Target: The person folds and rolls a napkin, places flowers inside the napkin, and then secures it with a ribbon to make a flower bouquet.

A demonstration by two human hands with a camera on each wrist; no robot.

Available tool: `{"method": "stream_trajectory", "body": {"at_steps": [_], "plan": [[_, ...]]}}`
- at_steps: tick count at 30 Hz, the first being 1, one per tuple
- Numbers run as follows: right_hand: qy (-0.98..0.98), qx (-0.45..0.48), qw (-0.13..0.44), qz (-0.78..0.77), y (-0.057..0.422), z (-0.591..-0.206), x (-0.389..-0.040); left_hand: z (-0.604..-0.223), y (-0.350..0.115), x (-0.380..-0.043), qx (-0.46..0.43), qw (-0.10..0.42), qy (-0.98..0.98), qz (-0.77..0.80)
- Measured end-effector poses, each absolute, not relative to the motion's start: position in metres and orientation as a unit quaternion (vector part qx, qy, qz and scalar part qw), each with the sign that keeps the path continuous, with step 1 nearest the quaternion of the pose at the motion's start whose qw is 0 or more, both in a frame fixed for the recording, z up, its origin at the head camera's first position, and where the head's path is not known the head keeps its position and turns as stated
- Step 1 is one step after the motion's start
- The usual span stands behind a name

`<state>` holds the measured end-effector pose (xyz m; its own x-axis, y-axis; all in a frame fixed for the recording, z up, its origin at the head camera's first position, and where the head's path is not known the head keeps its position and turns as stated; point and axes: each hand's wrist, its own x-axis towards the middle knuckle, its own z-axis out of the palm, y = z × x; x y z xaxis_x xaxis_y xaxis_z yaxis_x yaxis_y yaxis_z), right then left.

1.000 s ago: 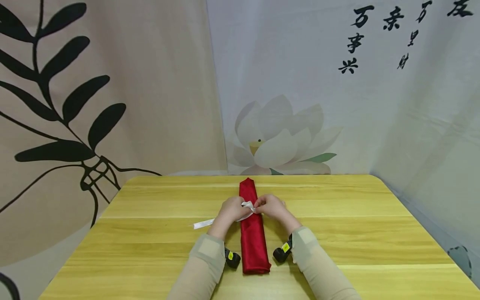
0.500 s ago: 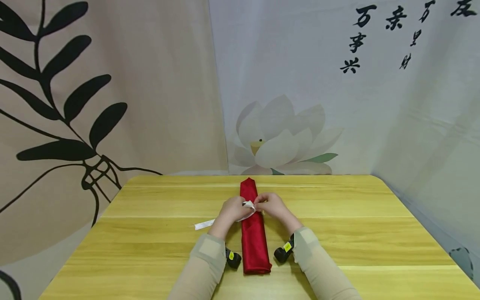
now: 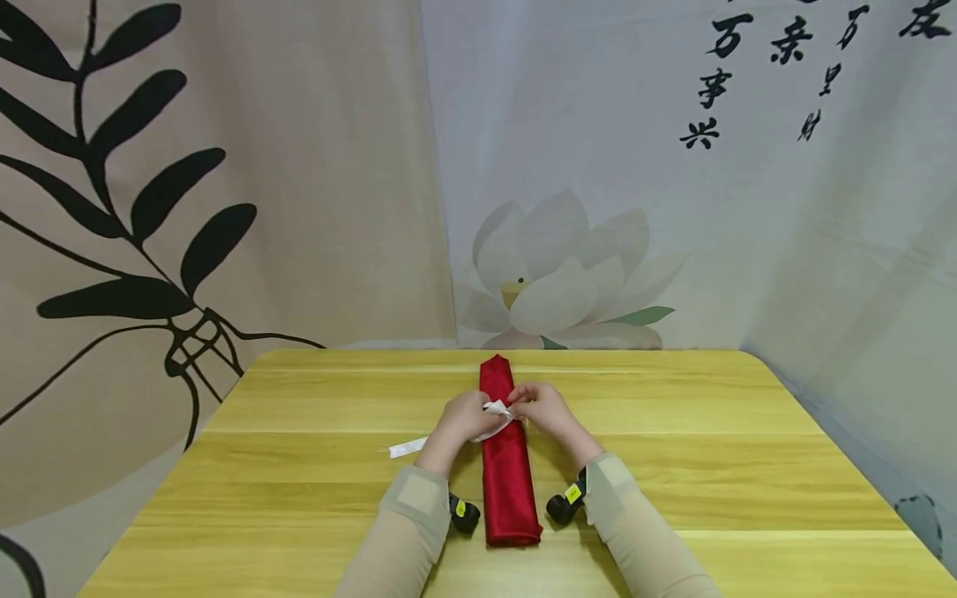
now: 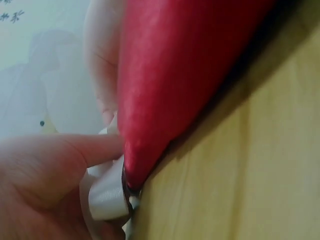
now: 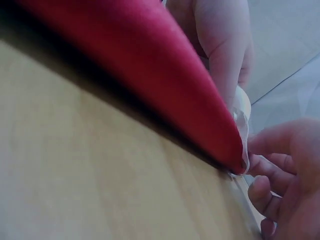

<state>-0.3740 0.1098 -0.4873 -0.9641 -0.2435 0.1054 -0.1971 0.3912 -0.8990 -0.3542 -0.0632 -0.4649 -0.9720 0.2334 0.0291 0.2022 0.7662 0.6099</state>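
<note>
A red satiny cloth roll (image 3: 511, 490) lies lengthwise on the table, pointing away from me. Round its upper half runs a white ribbon (image 3: 407, 448), one tail of which sticks out to the left past my wrist. My left hand (image 3: 463, 415) holds the ribbon against the roll's left side; in the left wrist view the thumb presses on the roll and a ribbon loop (image 4: 110, 195) bends by the fingers. From the right, my right hand (image 3: 544, 407) pinches the ribbon between thumb and forefinger, the other fingers loosely curled in the right wrist view. Fingers partly hide the crossing.
The wooden table (image 3: 673, 482) stretches to both sides of the roll. Behind it hangs a pale curtain (image 3: 336, 166) with printed leaves, a lotus and black characters. Each wrist carries a small black camera (image 3: 566, 501) close beside the roll.
My right hand has shifted very slightly up along the roll, still at the ribbon. The left hand keeps its place, and the head view has drifted a little.
</note>
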Motion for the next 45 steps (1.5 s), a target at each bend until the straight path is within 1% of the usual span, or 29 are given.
{"method": "stream_trajectory", "body": {"at_steps": [9,16,22,27,31,36,41,45], "plan": [[0.823,-0.103,0.003,-0.559,0.113,-0.495,-0.377,-0.468,-0.074,-0.358,0.129,0.049,0.922,0.362],[0.78,-0.065,0.011,-0.622,0.124,-0.492,-0.378,-0.466,-0.076,-0.359,0.139,0.059,0.916,0.372],[0.743,-0.035,0.056,-0.666,0.131,-0.485,-0.381,-0.463,-0.075,-0.358,0.139,0.064,0.913,0.377],[0.752,-0.037,0.114,-0.649,0.133,-0.476,-0.38,-0.461,-0.074,-0.359,0.133,0.064,0.916,0.374],[0.768,-0.049,0.135,-0.624,0.133,-0.472,-0.379,-0.458,-0.074,-0.36,0.134,0.063,0.916,0.373],[0.779,-0.059,0.113,-0.614,0.13,-0.475,-0.378,-0.457,-0.074,-0.36,0.138,0.062,0.916,0.373],[0.777,-0.042,0.088,-0.622,0.125,-0.478,-0.375,-0.46,-0.075,-0.359,0.144,0.063,0.914,0.373],[0.773,-0.023,0.081,-0.629,0.125,-0.48,-0.372,-0.465,-0.079,-0.359,0.147,0.066,0.912,0.378]]}}
